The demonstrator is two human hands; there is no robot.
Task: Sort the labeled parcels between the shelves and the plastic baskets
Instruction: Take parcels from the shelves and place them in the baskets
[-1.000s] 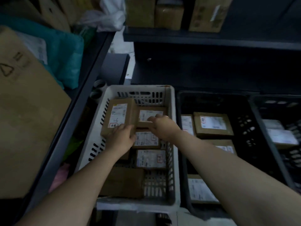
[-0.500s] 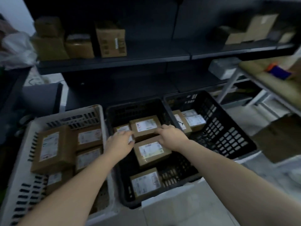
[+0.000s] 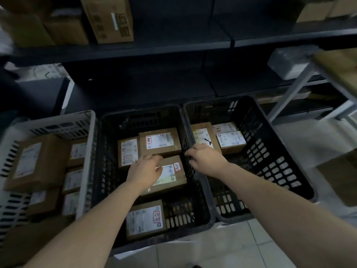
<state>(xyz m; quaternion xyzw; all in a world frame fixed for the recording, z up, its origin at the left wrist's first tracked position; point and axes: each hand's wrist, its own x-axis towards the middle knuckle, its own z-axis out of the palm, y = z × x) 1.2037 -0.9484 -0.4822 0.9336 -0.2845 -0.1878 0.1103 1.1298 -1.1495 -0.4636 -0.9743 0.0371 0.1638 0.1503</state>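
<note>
Three plastic baskets stand side by side on the floor: a white basket (image 3: 90, 132) at left, a middle black basket (image 3: 139, 115) and a right black basket (image 3: 270, 151). All hold brown labeled parcels. My left hand (image 3: 144, 171) rests with relaxed fingers on the central parcel (image 3: 173, 178) in the middle basket, just in front of the rear parcel (image 3: 160, 141). My right hand (image 3: 204, 159) hovers over the shared rim of the two black baskets, fingers loosely bent and holding nothing, beside a parcel (image 3: 201, 134) in the right basket.
A dark shelf (image 3: 173, 47) runs behind the baskets with cardboard boxes (image 3: 110, 18) on it. A grey table leg (image 3: 293, 89) slants at right, with a brown carton (image 3: 342, 180) on the tiled floor below it. Another parcel (image 3: 144, 219) lies at the middle basket's front.
The view swung right from the white basket to the black ones. Both hands left the white basket's parcels; my left hand now rests in the middle basket and my right drifted toward the right basket.
</note>
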